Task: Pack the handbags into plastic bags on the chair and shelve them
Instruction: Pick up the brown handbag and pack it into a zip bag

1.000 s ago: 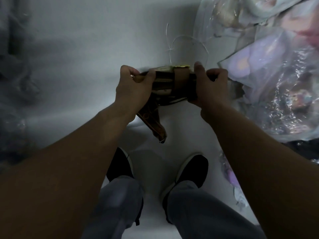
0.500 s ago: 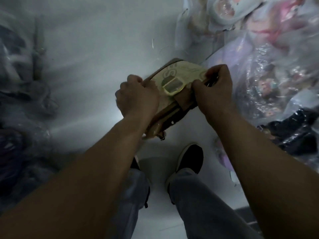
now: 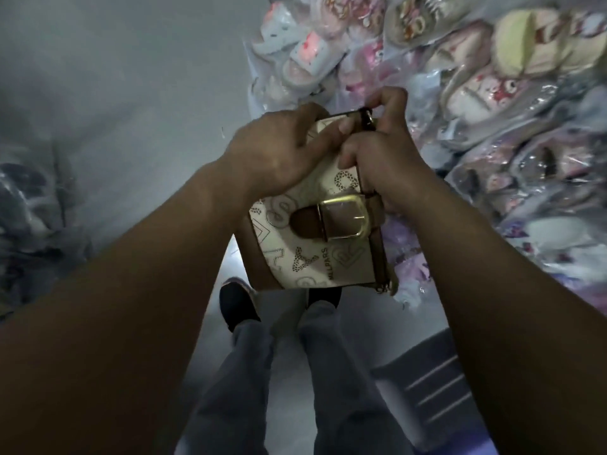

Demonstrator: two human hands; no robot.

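A small cream handbag with brown trim, printed letters and a large gold buckle hangs in front of me, its flap facing the camera. My left hand grips its upper left part, the thumb lying across the top edge. My right hand holds the upper right side, and its fingertips pinch the dark strap fitting at the top corner. A metal clasp dangles at the bag's lower right corner. No chair or shelf shows in the head view.
A heap of goods in clear plastic bags fills the right side and top. A dim pile lies at the left. My feet stand on the pale floor. A grey slatted object sits at the lower right.
The bag has turned from edge-on to flap-up, showing its buckle. Both hands have shifted to its top end, and the view has swung right toward the heap of bagged goods.
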